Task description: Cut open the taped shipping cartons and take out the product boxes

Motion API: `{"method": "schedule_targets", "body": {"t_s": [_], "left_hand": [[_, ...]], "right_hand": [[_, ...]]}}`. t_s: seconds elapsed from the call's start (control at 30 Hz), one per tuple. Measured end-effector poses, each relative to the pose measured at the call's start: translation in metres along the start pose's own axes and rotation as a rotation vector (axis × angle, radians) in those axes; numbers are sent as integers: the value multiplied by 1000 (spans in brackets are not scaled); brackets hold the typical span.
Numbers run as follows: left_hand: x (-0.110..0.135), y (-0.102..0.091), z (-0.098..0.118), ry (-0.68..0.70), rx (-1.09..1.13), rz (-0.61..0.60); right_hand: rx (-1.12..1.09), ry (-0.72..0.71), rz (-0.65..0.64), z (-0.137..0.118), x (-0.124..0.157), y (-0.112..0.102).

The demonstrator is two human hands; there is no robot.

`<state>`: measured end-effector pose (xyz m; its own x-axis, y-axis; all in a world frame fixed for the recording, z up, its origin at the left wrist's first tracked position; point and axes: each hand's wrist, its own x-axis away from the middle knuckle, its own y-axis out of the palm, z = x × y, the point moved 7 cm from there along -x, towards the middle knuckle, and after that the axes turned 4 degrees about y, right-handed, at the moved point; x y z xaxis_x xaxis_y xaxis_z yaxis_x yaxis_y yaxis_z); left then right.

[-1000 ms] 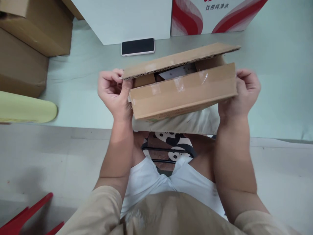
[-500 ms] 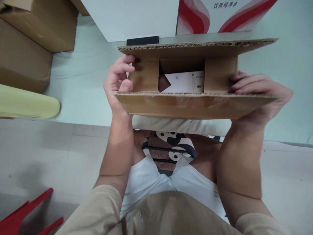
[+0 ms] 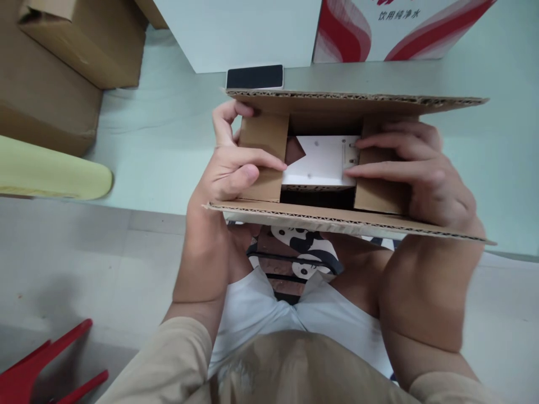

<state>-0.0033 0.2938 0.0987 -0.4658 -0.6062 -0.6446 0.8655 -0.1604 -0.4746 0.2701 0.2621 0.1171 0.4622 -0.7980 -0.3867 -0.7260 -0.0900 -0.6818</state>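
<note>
Bottom left corner: a red frame, cut off by the edge, on grey floor. Above it, a yellow-green pad and stacked brown cartons on a pale green surface. Farther back, mid-frame: a dark phone lying flat just before a white box. To its right, a red-and-white carton, top cropped.

Hard to read: the dark gap inside the held box. Hidden: the right thumb.

Held up over the lap, at the surface's near edge: a cardboard box, open toward the camera, both long flaps spread.

- Left hand clenched on the left inner flap, index hooked over its upper edge.
- Between the flaps, a white panel with small holes.
- Right hand unclenched, fingers flat across the right inner flap, fingertips touching the panel.
</note>
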Motion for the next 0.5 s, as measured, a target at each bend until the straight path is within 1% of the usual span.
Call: {"method": "schedule_targets", "body": {"t_s": [0.07,0.17,0.27,0.33,0.4,0.47,0.5], "left_hand": [[0,0,2,-61,-23,48],[1,3,6,-152,-57,109],[3,4,2,-227,-41,143],[3,0,-1,-196,-23,171],[1,-9,-3,-122,-71,220],[2,-20,0,-24,-145,308],[3,-24,2,-1,-153,362]], "right_hand": [[-19,45,25,3,0,1],[-67,71,39,6,0,3],[-74,83,34,6,-1,2],[-69,100,35,4,1,0],[-77,107,46,1,3,-1],[-88,114,71,-1,5,-2],[-99,115,93,-2,5,-1]]}}
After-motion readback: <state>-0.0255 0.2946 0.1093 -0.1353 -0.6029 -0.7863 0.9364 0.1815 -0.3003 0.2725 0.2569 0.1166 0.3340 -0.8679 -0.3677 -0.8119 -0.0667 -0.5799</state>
